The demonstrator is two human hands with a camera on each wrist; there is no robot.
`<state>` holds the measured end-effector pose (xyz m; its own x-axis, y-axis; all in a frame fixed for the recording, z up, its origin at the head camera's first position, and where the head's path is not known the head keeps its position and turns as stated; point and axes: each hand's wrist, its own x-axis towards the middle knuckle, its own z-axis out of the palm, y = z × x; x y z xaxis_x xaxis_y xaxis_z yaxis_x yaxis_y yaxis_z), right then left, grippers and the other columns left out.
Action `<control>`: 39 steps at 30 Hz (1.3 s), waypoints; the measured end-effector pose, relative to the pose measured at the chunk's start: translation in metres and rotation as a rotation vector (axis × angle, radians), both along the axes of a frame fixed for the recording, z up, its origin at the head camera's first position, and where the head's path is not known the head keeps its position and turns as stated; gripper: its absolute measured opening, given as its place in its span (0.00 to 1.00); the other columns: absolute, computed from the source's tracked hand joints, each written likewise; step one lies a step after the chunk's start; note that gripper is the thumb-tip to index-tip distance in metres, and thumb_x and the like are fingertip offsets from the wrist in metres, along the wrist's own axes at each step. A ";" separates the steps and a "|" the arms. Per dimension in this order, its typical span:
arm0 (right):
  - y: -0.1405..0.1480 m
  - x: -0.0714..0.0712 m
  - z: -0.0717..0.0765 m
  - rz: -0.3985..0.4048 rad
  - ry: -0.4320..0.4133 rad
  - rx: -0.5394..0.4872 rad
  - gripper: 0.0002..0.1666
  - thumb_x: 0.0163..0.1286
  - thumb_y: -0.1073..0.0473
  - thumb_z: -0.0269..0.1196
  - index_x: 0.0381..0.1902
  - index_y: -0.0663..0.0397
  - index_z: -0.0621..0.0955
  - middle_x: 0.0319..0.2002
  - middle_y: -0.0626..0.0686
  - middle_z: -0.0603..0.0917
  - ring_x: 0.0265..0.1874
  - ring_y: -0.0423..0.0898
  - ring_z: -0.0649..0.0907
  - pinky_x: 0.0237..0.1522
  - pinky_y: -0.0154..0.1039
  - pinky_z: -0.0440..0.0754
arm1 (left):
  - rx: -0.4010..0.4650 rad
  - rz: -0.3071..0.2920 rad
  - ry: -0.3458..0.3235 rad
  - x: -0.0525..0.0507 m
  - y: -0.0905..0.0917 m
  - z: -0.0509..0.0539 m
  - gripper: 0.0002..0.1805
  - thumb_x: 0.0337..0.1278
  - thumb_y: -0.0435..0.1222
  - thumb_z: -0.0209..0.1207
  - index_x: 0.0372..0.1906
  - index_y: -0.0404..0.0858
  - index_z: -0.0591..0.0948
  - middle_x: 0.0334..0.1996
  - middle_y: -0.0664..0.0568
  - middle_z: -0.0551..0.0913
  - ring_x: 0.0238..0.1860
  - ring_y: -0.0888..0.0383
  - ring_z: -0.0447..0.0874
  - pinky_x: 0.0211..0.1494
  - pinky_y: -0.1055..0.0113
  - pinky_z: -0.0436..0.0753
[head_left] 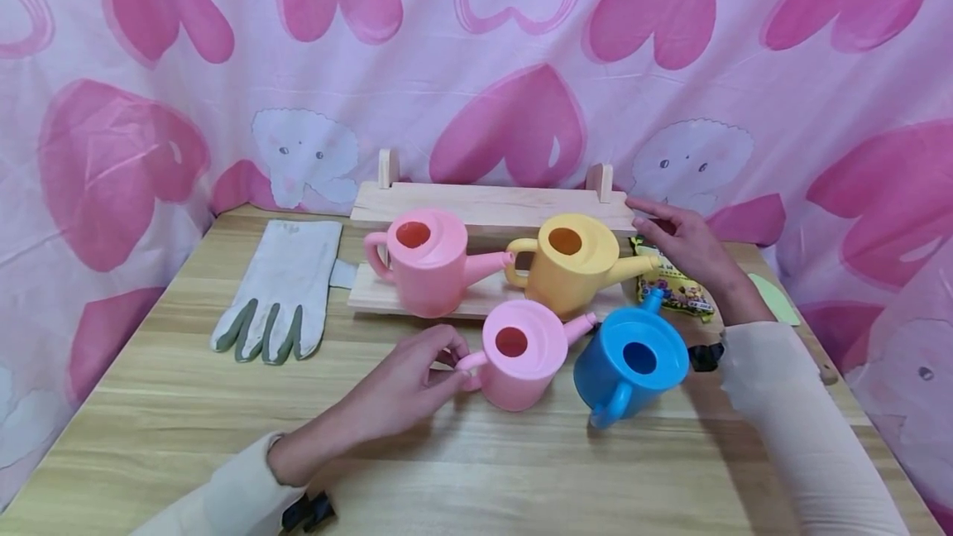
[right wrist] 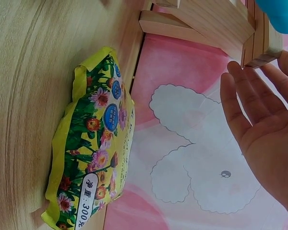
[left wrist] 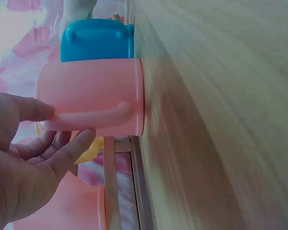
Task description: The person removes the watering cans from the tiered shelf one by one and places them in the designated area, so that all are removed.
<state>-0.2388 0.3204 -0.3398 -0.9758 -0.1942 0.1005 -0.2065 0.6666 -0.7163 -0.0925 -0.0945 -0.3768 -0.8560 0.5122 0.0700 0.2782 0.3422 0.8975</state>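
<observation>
Upright on the table stands a light pink watering can [head_left: 524, 362], its handle pinched between the thumb and fingers of my left hand [head_left: 405, 383]. To its right is a blue watering can [head_left: 631, 358]. A darker pink can [head_left: 429, 267] and a yellow can [head_left: 572, 263] stand on the lower board of a wooden rack [head_left: 484, 205]. My right hand [head_left: 688, 246] touches the right end of the rack's upper board; in the right wrist view the fingertips of the hand [right wrist: 269, 105] meet the board's end [right wrist: 264, 45].
A white glove with green between its fingers [head_left: 286, 284] lies left of the rack. A yellow flowered packet [head_left: 681, 292] lies right of it, with a pale green item [head_left: 774, 299] farther right. A pink heart-patterned curtain [head_left: 506, 48] hangs behind the table.
</observation>
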 end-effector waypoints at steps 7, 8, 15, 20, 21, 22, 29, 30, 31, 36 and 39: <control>0.000 -0.001 0.001 0.002 0.006 0.000 0.36 0.79 0.40 0.57 0.78 0.45 0.68 0.74 0.59 0.69 0.65 0.63 0.76 0.59 0.60 0.79 | -0.083 -0.010 -0.010 -0.002 0.003 0.004 0.09 0.68 0.39 0.67 0.44 0.48 0.77 0.44 0.58 0.79 0.46 0.61 0.80 0.51 0.69 0.84; 0.000 0.000 0.001 0.002 0.005 0.001 0.36 0.79 0.40 0.57 0.78 0.45 0.68 0.74 0.59 0.69 0.64 0.63 0.77 0.59 0.59 0.79 | -0.088 -0.009 -0.014 -0.002 0.003 0.005 0.09 0.68 0.39 0.67 0.44 0.48 0.77 0.44 0.58 0.79 0.46 0.61 0.80 0.52 0.69 0.84; 0.000 0.000 0.000 0.003 -0.003 -0.002 0.36 0.79 0.40 0.57 0.78 0.45 0.68 0.74 0.59 0.69 0.65 0.63 0.76 0.59 0.59 0.79 | -0.099 -0.004 -0.011 -0.002 0.004 0.005 0.09 0.68 0.40 0.68 0.44 0.49 0.77 0.44 0.60 0.80 0.47 0.62 0.80 0.53 0.68 0.84; 0.001 -0.001 0.000 0.002 -0.003 -0.002 0.36 0.79 0.40 0.57 0.78 0.44 0.68 0.74 0.59 0.69 0.65 0.63 0.77 0.59 0.59 0.79 | -0.080 -0.015 0.013 -0.002 0.005 0.004 0.08 0.69 0.37 0.67 0.44 0.47 0.78 0.43 0.59 0.80 0.46 0.63 0.81 0.52 0.70 0.84; 0.001 -0.001 0.000 0.002 -0.004 -0.003 0.36 0.79 0.40 0.57 0.78 0.44 0.68 0.74 0.59 0.69 0.65 0.63 0.77 0.59 0.59 0.79 | -0.079 -0.016 0.013 -0.002 0.005 0.004 0.08 0.69 0.37 0.67 0.44 0.47 0.78 0.43 0.59 0.80 0.46 0.63 0.81 0.52 0.70 0.84; 0.001 -0.001 0.000 0.002 -0.003 -0.002 0.35 0.79 0.40 0.57 0.78 0.44 0.68 0.74 0.59 0.69 0.65 0.63 0.77 0.59 0.58 0.79 | -0.080 -0.016 0.013 -0.002 0.005 0.004 0.08 0.69 0.37 0.67 0.44 0.47 0.78 0.43 0.59 0.80 0.46 0.63 0.81 0.52 0.70 0.84; 0.001 -0.001 0.000 0.002 -0.007 -0.004 0.35 0.79 0.40 0.57 0.78 0.45 0.68 0.74 0.59 0.69 0.65 0.63 0.77 0.59 0.59 0.78 | -0.078 0.010 0.005 0.000 0.002 0.007 0.11 0.67 0.41 0.68 0.47 0.49 0.78 0.46 0.59 0.79 0.48 0.62 0.81 0.49 0.67 0.86; 0.001 -0.001 0.001 0.003 -0.007 -0.004 0.35 0.79 0.40 0.57 0.78 0.45 0.68 0.74 0.59 0.69 0.65 0.63 0.77 0.59 0.59 0.78 | -0.074 0.017 0.009 0.000 0.001 0.008 0.11 0.67 0.41 0.68 0.48 0.49 0.77 0.47 0.58 0.79 0.49 0.61 0.81 0.49 0.66 0.86; 0.001 -0.001 0.001 0.004 -0.007 -0.004 0.35 0.79 0.40 0.57 0.78 0.45 0.68 0.74 0.59 0.69 0.65 0.63 0.77 0.60 0.59 0.78 | -0.072 0.026 0.014 0.000 0.000 0.009 0.12 0.67 0.41 0.68 0.49 0.49 0.77 0.48 0.58 0.79 0.49 0.61 0.81 0.49 0.66 0.86; 0.001 0.000 0.001 0.006 -0.004 0.002 0.35 0.79 0.40 0.56 0.78 0.45 0.68 0.74 0.59 0.69 0.65 0.63 0.77 0.59 0.59 0.78 | -0.046 0.046 0.138 -0.001 -0.009 0.016 0.12 0.69 0.38 0.66 0.53 0.48 0.78 0.50 0.60 0.79 0.50 0.60 0.81 0.50 0.66 0.85; 0.001 0.000 0.002 0.006 0.000 0.009 0.36 0.79 0.40 0.56 0.78 0.45 0.68 0.74 0.60 0.69 0.64 0.63 0.77 0.59 0.59 0.78 | -0.022 0.052 0.324 -0.004 -0.016 0.020 0.13 0.68 0.34 0.65 0.53 0.49 0.80 0.51 0.63 0.78 0.52 0.61 0.79 0.54 0.65 0.84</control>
<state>-0.2387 0.3211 -0.3381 -0.9745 -0.2014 0.0985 -0.2106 0.6718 -0.7102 -0.0967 -0.1110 -0.3566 -0.8158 0.4729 0.3330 0.5302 0.3814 0.7573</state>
